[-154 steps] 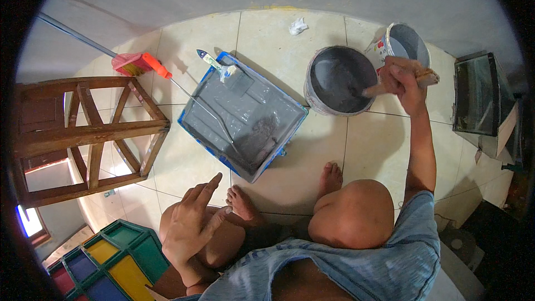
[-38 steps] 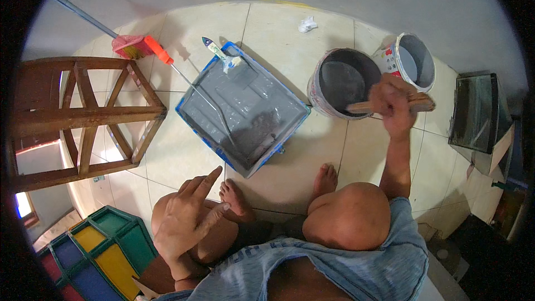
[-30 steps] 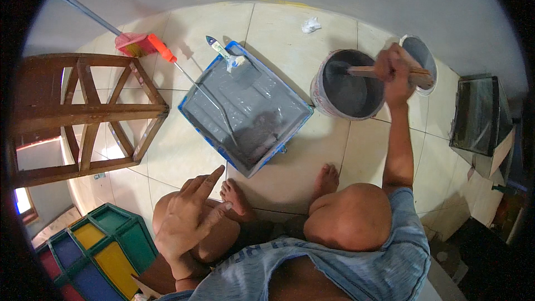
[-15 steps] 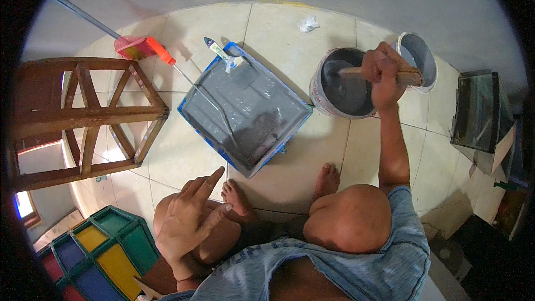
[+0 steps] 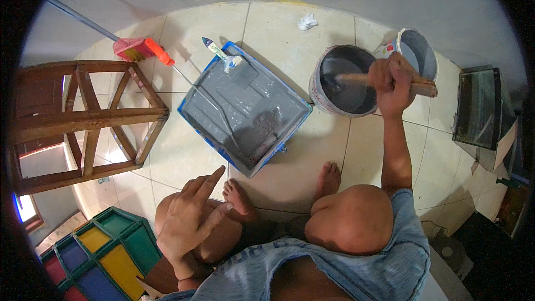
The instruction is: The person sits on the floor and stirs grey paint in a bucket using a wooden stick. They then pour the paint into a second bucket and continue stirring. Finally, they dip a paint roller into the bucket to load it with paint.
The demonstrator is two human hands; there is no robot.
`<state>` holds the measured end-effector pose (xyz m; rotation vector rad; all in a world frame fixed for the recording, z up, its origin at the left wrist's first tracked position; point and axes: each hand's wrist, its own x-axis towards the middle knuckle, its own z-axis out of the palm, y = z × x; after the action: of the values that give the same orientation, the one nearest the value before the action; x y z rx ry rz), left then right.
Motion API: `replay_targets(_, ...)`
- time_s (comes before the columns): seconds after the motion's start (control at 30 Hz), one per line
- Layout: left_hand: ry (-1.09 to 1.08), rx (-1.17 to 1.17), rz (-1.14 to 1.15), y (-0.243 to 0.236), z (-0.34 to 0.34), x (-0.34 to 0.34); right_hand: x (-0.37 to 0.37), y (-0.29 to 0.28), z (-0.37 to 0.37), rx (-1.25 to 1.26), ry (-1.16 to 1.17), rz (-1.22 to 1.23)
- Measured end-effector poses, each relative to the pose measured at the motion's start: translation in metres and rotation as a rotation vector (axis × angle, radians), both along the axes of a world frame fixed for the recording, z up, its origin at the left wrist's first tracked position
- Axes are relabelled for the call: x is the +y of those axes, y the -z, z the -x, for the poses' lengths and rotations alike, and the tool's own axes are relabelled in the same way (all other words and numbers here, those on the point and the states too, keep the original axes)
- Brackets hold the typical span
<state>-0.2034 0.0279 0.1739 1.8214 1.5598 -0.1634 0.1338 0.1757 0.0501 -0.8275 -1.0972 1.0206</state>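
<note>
Right hand (image 5: pixel 394 81) at two o'clock, fist closed around a wooden stick (image 5: pixel 384 79) lying nearly level, far tip dipped in grey paint inside the bucket (image 5: pixel 341 81). Smaller bucket (image 5: pixel 417 52) just beside, at the one o'clock side. Left hand (image 5: pixel 188 217) at seven o'clock, resting on the left knee, fingers loose and spread, holding nothing. Blue paint tray (image 5: pixel 245 113) near the centre, roller (image 5: pixel 266 136) lying in it, brush (image 5: pixel 219 52) on its far edge. Wooden stool (image 5: pixel 83 118) at nine o'clock.
</note>
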Motion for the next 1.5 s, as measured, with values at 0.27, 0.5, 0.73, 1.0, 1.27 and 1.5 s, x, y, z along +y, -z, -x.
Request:
replay_targets(0.27,-0.034,0.022,0.01,-0.002,0.002,-0.004,-0.014,-0.004,-0.043,-0.236,0.168,0.27)
replay_targets(0.5,-0.043,0.041,0.077,0.001,-0.003,0.002,-0.003,-0.005,0.006,-0.055,-0.055,0.106)
replay_targets(0.73,-0.056,0.028,0.039,0.0,0.002,-0.005,0.004,-0.019,-0.039,-0.433,0.131,0.187)
replay_targets(1.0,-0.041,0.042,0.055,-0.001,-0.004,0.0,0.003,0.001,-0.013,-0.035,0.003,0.035)
replay_targets(1.27,-0.049,0.077,0.048,-0.007,-0.005,-0.005,-0.01,-0.016,-0.046,-0.213,-0.005,0.3)
replay_targets(1.5,-0.047,0.013,0.002,-0.002,-0.001,-0.006,0.009,-0.005,-0.005,0.037,-0.102,0.058)
